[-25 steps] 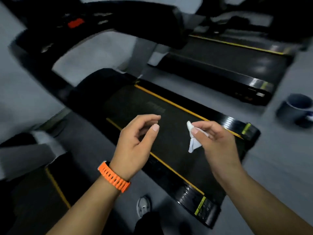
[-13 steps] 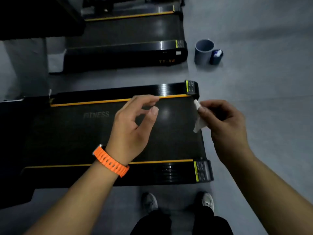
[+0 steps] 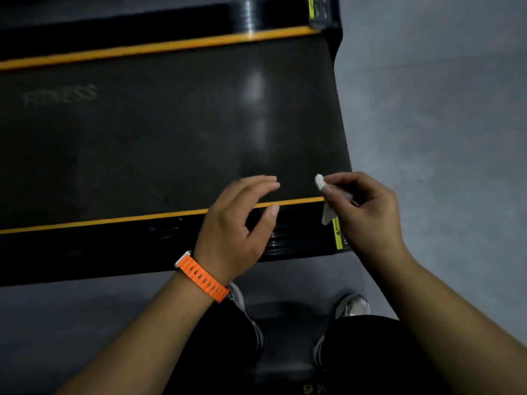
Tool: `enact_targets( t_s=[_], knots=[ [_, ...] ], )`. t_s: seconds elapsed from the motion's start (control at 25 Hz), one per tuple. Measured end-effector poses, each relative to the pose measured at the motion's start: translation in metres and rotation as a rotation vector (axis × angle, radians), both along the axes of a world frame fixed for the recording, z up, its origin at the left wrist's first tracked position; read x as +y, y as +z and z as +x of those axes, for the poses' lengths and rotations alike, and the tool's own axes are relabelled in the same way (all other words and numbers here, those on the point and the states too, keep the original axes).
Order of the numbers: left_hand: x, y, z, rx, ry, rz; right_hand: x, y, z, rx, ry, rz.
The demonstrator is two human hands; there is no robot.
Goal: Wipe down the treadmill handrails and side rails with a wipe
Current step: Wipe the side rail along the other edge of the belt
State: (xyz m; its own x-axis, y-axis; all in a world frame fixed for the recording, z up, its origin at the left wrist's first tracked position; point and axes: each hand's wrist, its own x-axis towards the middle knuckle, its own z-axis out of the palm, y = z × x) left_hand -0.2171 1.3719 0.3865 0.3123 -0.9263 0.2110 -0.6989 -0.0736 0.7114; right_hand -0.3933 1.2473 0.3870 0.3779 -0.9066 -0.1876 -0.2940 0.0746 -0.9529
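Observation:
I look straight down on a black treadmill deck with a dark belt (image 3: pixel 159 138) between two glossy side rails edged in orange. The near side rail (image 3: pixel 114 246) runs under my hands; the far side rail (image 3: pixel 142 27) lies along the top. My right hand (image 3: pixel 368 215) pinches a small crumpled white wipe (image 3: pixel 325 206) between thumb and fingers, just above the near rail's rear end. My left hand (image 3: pixel 236 232), with an orange watch strap on its wrist, hovers beside it over the same rail, fingers loosely curved and holding nothing. No handrails show.
Grey floor (image 3: pixel 427 109) lies to the right of the treadmill's rear end and in front of it. My two shoes (image 3: pixel 353 306) and dark trouser legs stand on the floor close to the near rail. A yellow warning label (image 3: pixel 338 235) marks the rail's end cap.
The view has tilted down and closer to the deck; the neighbouring treadmill and the grey bin have left the frame. Both hands now sit lower, over the near rail, with the wipe still pinched.

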Motion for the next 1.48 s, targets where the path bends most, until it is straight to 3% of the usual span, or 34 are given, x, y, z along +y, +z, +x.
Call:
enact_targets(
  t_s=[0.2, 0.4, 0.6, 0.72, 0.88, 1.04, 1.2, 1.36, 1.48],
  knots=[
    [0.005, -0.211, -0.029, -0.039, -0.013, 0.128, 0.005, -0.208, -0.028, 0.224, -0.015, -0.072],
    [-0.017, -0.312, -0.048, -0.235, -0.055, 0.089, -0.015, -0.294, -0.031, 0.398, 0.038, -0.402],
    [-0.028, -0.326, -0.063, -0.439, -0.083, 0.094, -0.036, -0.301, -0.041, 0.538, 0.093, -0.578],
    [-0.027, -0.326, -0.065, -0.483, -0.084, 0.107, -0.034, -0.309, -0.042, 0.565, 0.100, -0.685],
    [-0.028, -0.325, -0.065, -0.469, -0.080, 0.126, -0.018, -0.314, -0.029, 0.565, 0.280, -0.800],
    [-0.029, -0.323, -0.066, -0.470, -0.078, 0.128, -0.037, -0.316, -0.054, 0.604, 0.112, -0.748],
    [-0.030, -0.323, -0.065, -0.480, -0.079, 0.141, -0.007, -0.315, -0.025, 0.561, 0.290, -0.842],
    [-0.029, -0.324, -0.066, -0.473, -0.070, 0.126, -0.027, -0.314, -0.052, 0.570, 0.105, -0.728],
    [-0.029, -0.326, -0.065, -0.478, -0.077, 0.113, 0.001, -0.315, -0.038, 0.563, 0.255, -0.809]
  ],
)
